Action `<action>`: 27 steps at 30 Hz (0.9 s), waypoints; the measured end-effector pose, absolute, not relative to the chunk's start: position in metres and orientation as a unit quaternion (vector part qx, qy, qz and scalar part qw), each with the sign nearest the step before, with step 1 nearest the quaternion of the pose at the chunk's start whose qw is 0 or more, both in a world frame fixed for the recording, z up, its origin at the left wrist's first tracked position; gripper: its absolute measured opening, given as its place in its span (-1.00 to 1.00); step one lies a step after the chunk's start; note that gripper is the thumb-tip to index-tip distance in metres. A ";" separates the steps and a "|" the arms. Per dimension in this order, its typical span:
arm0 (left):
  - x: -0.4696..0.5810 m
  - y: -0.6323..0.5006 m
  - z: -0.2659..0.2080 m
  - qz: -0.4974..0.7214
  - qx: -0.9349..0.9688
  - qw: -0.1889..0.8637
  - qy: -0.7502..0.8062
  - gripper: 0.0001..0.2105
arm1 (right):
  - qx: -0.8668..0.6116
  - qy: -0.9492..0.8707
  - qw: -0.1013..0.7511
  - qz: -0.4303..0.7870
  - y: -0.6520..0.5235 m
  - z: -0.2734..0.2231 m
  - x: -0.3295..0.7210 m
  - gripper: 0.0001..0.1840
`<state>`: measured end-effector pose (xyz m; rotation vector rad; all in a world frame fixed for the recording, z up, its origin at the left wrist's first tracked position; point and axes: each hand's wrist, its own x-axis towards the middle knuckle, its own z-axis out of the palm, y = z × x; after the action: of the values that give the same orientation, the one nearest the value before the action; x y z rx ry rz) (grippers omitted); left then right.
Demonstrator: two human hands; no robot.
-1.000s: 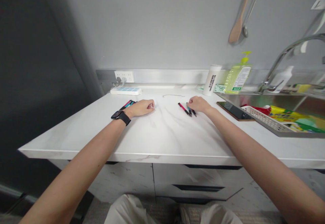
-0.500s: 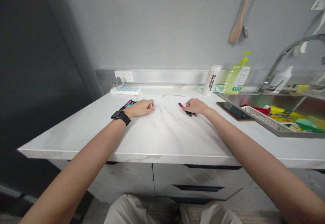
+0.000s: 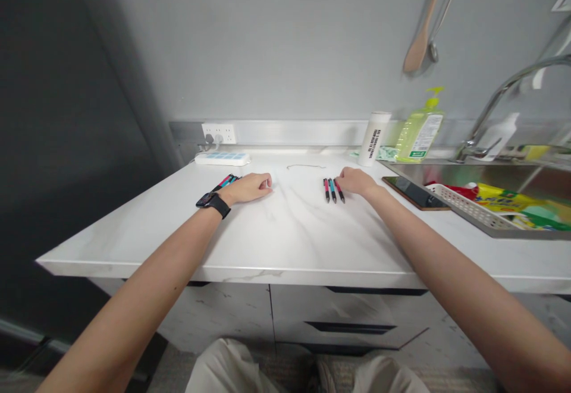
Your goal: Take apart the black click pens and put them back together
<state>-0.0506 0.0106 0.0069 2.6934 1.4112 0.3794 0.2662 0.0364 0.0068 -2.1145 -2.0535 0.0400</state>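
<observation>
My right hand (image 3: pixel 355 181) is closed, with its fingertips at the upper end of a red-and-black pen (image 3: pixel 339 190) on the white counter. Beside it lie a blue-and-black pen (image 3: pixel 332 190) and another red-and-black pen (image 3: pixel 326 190), roughly parallel and slightly apart. On the left, my left hand (image 3: pixel 248 188) rests on the countertop, fingers curled and nothing visible in them. A black watch (image 3: pixel 214 203) is on that wrist. Behind the left hand, several red and blue pens (image 3: pixel 225 181) lie in a bunch, partly hidden by it.
A phone (image 3: pixel 414 193) lies by the sink (image 3: pixel 495 232), which holds a white perforated basket (image 3: pixel 473 206) and colourful packets. A white cylinder (image 3: pixel 373 140) and a yellow-green soap bottle (image 3: pixel 418 133) stand near the wall. A power strip (image 3: pixel 223 159) sits at back left.
My right hand has shifted slightly right and up. The pens under it, bunched together before, now lie side by side in a row. My left hand stays where it was.
</observation>
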 end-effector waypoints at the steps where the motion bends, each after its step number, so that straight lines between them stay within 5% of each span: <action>1: -0.051 0.011 0.007 0.122 0.878 0.035 0.462 -0.79 | -0.716 -0.693 0.082 0.019 0.038 0.005 0.268 -0.56; 11: -0.082 0.009 0.022 0.041 0.784 -0.134 0.604 -0.77 | -0.673 -0.734 0.061 0.064 0.050 -0.007 0.266 -0.44; 17: -0.101 0.016 0.019 0.028 0.778 -0.090 0.621 -0.66 | -0.684 -0.720 0.096 0.072 0.043 -0.005 0.263 -0.35; 27: -0.096 0.020 0.015 0.019 0.805 -0.055 0.591 -0.79 | -0.577 -0.801 0.156 0.042 0.033 0.009 0.253 -0.64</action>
<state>-0.0961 0.0199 0.0146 2.6220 1.9237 0.0610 0.2534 0.0332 0.0085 -1.6524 -2.2930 0.1205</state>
